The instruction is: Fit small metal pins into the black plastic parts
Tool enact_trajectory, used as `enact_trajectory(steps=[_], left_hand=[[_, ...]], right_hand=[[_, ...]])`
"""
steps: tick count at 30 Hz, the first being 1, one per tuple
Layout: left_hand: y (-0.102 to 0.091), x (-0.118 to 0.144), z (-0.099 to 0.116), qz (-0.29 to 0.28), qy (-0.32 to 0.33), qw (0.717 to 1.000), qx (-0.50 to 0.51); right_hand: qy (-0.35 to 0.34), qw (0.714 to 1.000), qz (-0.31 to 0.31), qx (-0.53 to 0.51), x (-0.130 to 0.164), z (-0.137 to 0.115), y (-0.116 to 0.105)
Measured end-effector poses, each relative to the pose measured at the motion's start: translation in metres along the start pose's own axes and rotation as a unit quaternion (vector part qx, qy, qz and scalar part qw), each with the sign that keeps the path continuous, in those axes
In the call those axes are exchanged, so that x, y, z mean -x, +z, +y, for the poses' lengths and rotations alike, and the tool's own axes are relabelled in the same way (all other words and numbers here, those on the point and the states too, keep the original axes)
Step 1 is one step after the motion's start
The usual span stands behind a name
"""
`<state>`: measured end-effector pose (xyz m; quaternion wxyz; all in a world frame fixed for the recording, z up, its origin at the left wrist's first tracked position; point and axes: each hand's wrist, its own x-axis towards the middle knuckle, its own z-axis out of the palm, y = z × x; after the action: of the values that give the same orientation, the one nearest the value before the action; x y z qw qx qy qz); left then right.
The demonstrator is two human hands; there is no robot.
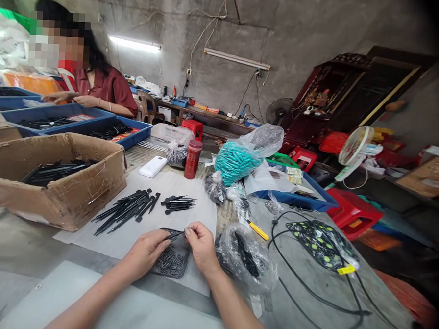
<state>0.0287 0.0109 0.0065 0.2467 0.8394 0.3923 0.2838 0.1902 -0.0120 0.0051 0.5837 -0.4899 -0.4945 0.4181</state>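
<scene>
A thin black stick is held between the two hands, just above a small dark tray filled with small black pins. The left hand has its grip pressed together on one end of the stick, between thumb and forefinger. The right hand is closed in a pinch at the other end; whether it touches the stick itself or a small part on it cannot be told.

The tray lies on a sheet of white paper on the bench. Further on the paper, a larger heap of long black sticks and a smaller bundle are laid, apart from each other. A clear plastic bag with dark parts lies just beside the right hand. A cardboard box with more black sticks stands to the left. Behind it, another person is seated at blue trays.
</scene>
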Motion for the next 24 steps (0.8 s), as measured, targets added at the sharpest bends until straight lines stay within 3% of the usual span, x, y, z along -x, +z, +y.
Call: enact_trajectory(steps=[7, 11, 14, 17, 24], left_hand=[[-0.015, -0.015, 0.002, -0.06, -0.013, 0.998, -0.014], [-0.022, -0.042, -0.012, -0.042, 0.007, 0.997, -0.062], [-0.017, -0.066, -0.023, -0.009, 0.017, 0.993, -0.118], [-0.006, -0.085, -0.03, -0.012, 0.023, 0.979, -0.201], [0.014, -0.102, -0.038, -0.017, 0.013, 0.958, -0.287]], right_hand=[[0.024, 0.997, 0.051, -0.056, -0.004, 0.008, 0.001], [0.031, 0.994, 0.084, -0.058, -0.007, 0.015, 0.0], [0.023, 0.994, 0.09, -0.049, -0.009, 0.018, -0.002], [0.015, 0.995, 0.089, -0.042, -0.009, 0.02, -0.003], [0.003, 0.997, 0.079, 0.0, -0.009, 0.023, -0.004]])
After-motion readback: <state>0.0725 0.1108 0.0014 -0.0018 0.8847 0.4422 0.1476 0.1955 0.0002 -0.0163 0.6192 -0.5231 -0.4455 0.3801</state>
